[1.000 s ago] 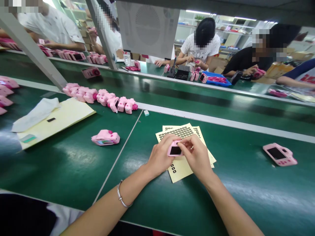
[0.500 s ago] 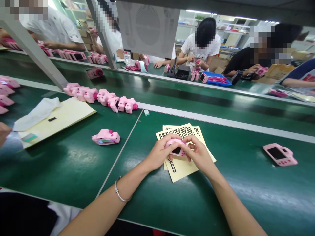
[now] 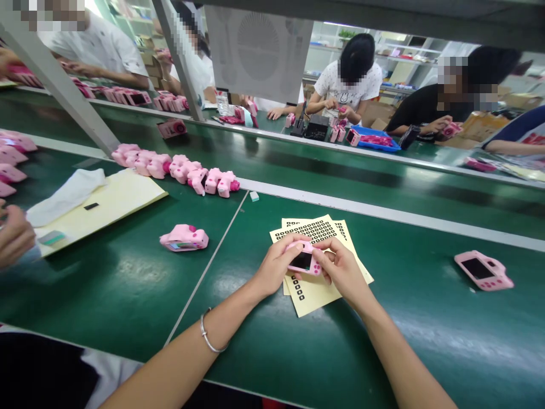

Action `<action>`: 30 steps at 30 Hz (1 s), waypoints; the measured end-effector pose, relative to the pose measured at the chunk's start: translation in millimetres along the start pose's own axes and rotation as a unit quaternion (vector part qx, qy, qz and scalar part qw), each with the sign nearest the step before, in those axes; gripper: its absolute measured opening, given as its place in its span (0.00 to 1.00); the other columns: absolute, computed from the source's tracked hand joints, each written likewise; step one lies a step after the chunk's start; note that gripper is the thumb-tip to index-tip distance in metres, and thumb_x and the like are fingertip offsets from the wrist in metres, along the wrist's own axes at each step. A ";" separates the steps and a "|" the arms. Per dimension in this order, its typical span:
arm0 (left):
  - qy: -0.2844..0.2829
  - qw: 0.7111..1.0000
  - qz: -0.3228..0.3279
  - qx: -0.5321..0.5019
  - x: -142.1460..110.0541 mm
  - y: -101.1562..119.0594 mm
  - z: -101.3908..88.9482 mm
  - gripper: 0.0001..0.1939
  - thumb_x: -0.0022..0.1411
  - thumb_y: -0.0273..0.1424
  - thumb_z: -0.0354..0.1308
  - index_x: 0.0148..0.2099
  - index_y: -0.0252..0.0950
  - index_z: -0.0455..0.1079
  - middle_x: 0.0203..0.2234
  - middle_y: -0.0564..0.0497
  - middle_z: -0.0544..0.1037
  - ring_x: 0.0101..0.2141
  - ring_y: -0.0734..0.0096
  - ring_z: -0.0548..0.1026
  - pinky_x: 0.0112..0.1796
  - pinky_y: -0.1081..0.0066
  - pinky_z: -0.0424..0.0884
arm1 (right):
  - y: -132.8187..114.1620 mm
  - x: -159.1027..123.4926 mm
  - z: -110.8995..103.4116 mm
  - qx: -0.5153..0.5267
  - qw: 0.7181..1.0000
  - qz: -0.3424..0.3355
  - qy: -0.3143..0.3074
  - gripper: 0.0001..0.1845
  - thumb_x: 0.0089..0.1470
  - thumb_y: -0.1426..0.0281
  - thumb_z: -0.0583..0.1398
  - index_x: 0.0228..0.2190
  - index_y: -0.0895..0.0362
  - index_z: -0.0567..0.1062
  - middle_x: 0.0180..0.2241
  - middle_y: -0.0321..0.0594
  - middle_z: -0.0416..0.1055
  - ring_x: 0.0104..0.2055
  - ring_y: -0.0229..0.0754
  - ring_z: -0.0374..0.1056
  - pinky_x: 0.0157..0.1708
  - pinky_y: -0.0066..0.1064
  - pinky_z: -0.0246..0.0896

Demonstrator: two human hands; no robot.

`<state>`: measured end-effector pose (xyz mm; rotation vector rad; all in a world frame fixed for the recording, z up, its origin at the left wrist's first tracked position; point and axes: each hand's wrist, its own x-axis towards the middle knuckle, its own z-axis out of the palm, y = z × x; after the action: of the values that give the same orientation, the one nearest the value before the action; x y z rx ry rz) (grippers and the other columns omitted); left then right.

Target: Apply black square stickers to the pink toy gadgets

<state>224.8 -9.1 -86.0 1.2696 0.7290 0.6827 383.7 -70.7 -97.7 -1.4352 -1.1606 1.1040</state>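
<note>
Held pink camera (image 3: 302, 261) partly hidden — co-worker's hand (image 3: 16, 236) cut off by the left edge

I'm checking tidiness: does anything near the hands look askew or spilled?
The yellow sheets beneath the left hand and right hand look askew: they overlap at different angles instead of being stacked squarely. No spill shows.

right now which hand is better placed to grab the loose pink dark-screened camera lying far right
Likely the right hand: it's nearer that loose pink camera than the left hand, though both hold another pink, dark-screened camera.
</note>
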 end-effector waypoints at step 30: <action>0.044 0.961 0.092 0.257 -14.0 24.9 -25.1 0.24 0.66 0.43 0.47 0.63 0.48 0.58 0.60 0.49 0.63 0.43 0.69 0.73 0.33 0.71 0.77 | 10.8 6.6 -28.6 -0.027 0.996 -0.041 0.079 0.23 0.53 0.51 0.60 0.38 0.57 0.67 0.24 0.34 0.67 0.19 0.31 0.60 0.18 0.23 0.55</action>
<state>195.1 -1.3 -63.6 1.8087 0.9027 0.7296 414.0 -68.9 -104.9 -1.4741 -1.1336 0.8926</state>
